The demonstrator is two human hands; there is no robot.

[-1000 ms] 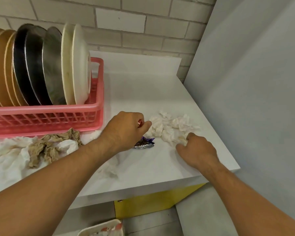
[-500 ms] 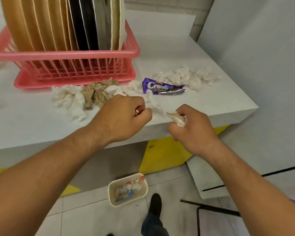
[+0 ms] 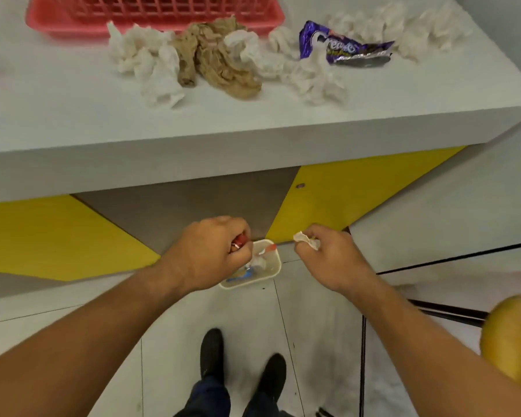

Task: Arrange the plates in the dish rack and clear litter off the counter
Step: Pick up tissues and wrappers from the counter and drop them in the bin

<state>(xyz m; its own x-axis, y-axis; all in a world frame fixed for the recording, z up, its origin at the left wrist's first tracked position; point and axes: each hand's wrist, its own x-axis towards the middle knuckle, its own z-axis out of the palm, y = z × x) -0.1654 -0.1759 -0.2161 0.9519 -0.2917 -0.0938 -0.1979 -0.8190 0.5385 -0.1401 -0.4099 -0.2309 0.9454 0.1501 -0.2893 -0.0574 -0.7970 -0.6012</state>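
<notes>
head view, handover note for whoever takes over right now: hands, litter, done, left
Left hand grips a red scrap above the bin. Right hand pinches a white tissue scrap beside the bin.
On the counter: white tissues, brown paper wad, purple wrapper, in front of the dish rack.
Done: some litter in the bin; plates out of view.
Left: drop both scraps, clear the counter.

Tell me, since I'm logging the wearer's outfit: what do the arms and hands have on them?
Both forearms are bare to the frame edge; no sleeve shows. The left hand and right hand wear no gloves, and neither wrist carries a watch or bracelet. Rings, if any, are hidden.
</notes>
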